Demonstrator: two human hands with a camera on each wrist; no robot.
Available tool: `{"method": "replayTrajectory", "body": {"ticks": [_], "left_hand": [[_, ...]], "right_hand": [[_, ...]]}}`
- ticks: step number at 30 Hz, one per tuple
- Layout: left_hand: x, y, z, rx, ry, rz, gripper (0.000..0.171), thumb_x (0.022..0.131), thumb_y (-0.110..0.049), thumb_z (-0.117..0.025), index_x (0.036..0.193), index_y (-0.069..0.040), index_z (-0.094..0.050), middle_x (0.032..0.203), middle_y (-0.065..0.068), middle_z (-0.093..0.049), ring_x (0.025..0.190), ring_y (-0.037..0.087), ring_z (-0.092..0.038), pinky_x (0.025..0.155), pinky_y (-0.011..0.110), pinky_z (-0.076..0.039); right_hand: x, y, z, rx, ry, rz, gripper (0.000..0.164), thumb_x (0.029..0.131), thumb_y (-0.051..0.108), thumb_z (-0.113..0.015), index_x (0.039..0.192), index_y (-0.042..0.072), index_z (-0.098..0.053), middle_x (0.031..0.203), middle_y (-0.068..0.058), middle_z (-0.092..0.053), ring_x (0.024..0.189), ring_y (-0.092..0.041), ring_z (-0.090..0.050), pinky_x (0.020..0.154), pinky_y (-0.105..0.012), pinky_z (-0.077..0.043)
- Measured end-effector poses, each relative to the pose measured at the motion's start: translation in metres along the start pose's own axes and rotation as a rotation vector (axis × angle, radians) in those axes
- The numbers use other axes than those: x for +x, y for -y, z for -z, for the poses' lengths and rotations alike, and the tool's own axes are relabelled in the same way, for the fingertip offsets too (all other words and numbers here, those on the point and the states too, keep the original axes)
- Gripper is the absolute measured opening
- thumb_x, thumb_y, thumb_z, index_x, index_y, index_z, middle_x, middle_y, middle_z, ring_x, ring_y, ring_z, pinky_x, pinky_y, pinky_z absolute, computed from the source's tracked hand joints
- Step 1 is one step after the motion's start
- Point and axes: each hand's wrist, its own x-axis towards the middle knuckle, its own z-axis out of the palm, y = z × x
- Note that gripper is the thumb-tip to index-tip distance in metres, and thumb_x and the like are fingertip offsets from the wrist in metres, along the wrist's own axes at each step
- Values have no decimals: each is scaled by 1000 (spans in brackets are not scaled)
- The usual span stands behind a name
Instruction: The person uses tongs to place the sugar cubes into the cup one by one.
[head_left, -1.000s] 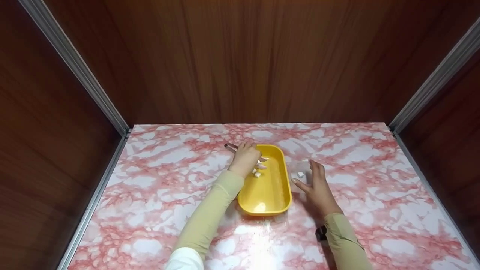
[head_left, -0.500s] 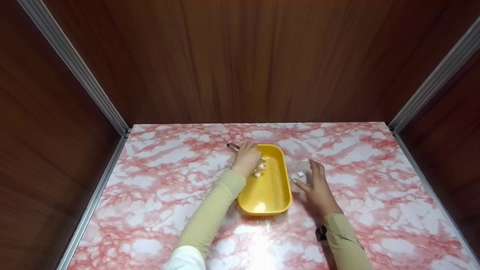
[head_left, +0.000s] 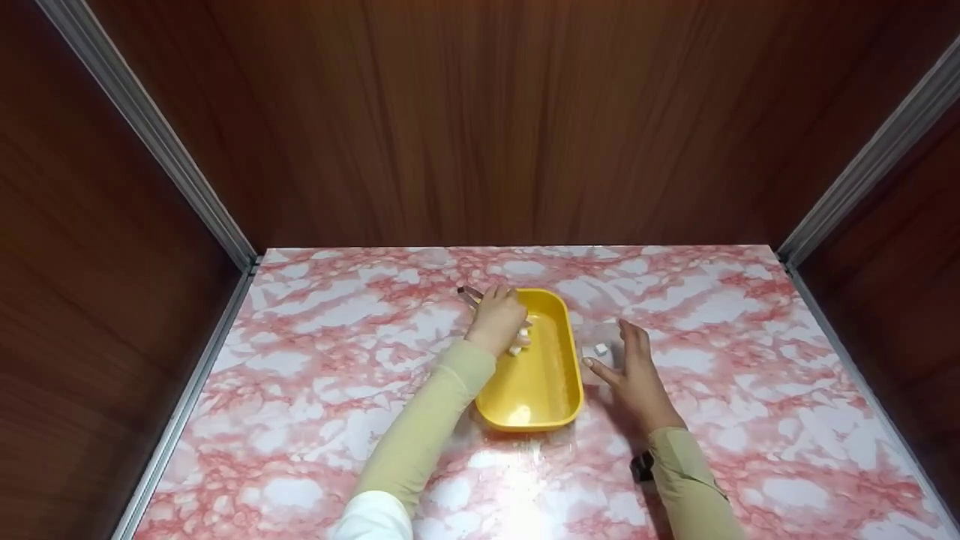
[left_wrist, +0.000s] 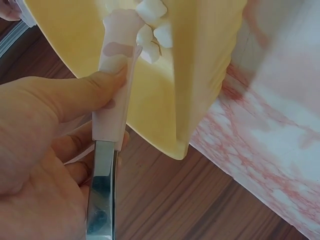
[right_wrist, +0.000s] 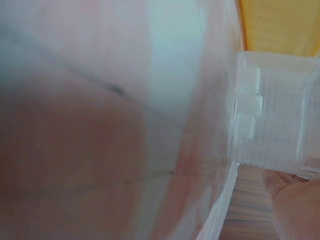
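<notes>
My left hand (head_left: 497, 319) grips metal tongs (left_wrist: 101, 195) with pale pink ends, its thumb pressed along one pink arm. The pink ends reach down into a yellow tray (head_left: 529, 390), close beside several small white cubes (left_wrist: 149, 50) near the tray's left wall. In the head view the hand covers most of the tongs. To the right of the tray, my right hand (head_left: 639, 375) holds a clear plastic box (right_wrist: 280, 110), thumb on the near side and fingers on the far side. Several white cubes (right_wrist: 249, 105) show inside that box.
The tray and box stand side by side on a red-and-white marbled tabletop (head_left: 315, 405). Dark wood panels (head_left: 480, 120) with metal corner strips enclose the back and both sides. A black object (head_left: 642, 466) sits at the right wrist.
My left hand and the tongs have shifted slightly right within the tray, and the spread pink ends have drawn together beside the cubes. The right hand and box stay still.
</notes>
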Motion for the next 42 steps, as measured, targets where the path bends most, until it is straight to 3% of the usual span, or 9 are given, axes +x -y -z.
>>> {"method": "replayTrajectory", "body": {"ticks": [8, 15, 23, 30, 37, 42], "left_hand": [[-3, -3, -2, 6, 11, -5, 29, 78, -40, -75, 94, -17, -76, 102, 4, -66, 105, 25, -52, 94, 38, -37], [-3, -3, -1, 5, 39, 1, 34, 74, -45, -76, 95, -18, -75, 104, 4, -65, 106, 25, -52, 95, 39, -36], [-4, -2, 1, 4, 68, -23, 23, 76, -39, -74, 90, -20, -75, 101, 1, -65, 103, 23, -54, 96, 37, -35], [-4, -5, 2, 23, 40, -38, 21, 75, -37, -75, 85, -19, -74, 97, 1, -67, 99, 23, -57, 92, 36, -38], [-4, -8, -1, 44, 30, -40, 10, 80, -28, -71, 83, -19, -73, 95, 2, -67, 97, 22, -58, 91, 36, -40], [-4, -7, 0, 31, 30, -44, 16, 76, -33, -74, 81, -18, -73, 94, 2, -67, 97, 22, -58, 91, 37, -40]], "right_hand": [[0, 0, -1, 11, 13, -23, 94, 82, 46, -70, 150, 6, -19, 147, -20, -19, 134, -41, -29, 105, -57, -27], [0, 0, -1, 14, 16, -19, 93, 83, 44, -70, 150, 7, -18, 147, -20, -20, 134, -42, -28, 105, -58, -26], [-1, 1, 0, 15, 11, -17, 94, 82, 46, -70, 149, 6, -19, 147, -19, -20, 135, -41, -28, 105, -57, -26], [-1, 1, 0, 18, 12, -25, 94, 82, 47, -70, 149, 6, -19, 146, -20, -20, 134, -41, -28, 105, -57, -25], [-1, 3, 1, 13, 25, -34, 96, 81, 49, -69, 150, 5, -17, 147, -21, -19, 135, -42, -27, 105, -57, -25], [-1, 3, 0, 17, 25, -29, 97, 81, 49, -69, 150, 5, -17, 148, -21, -18, 135, -42, -27, 105, -58, -26]]}}
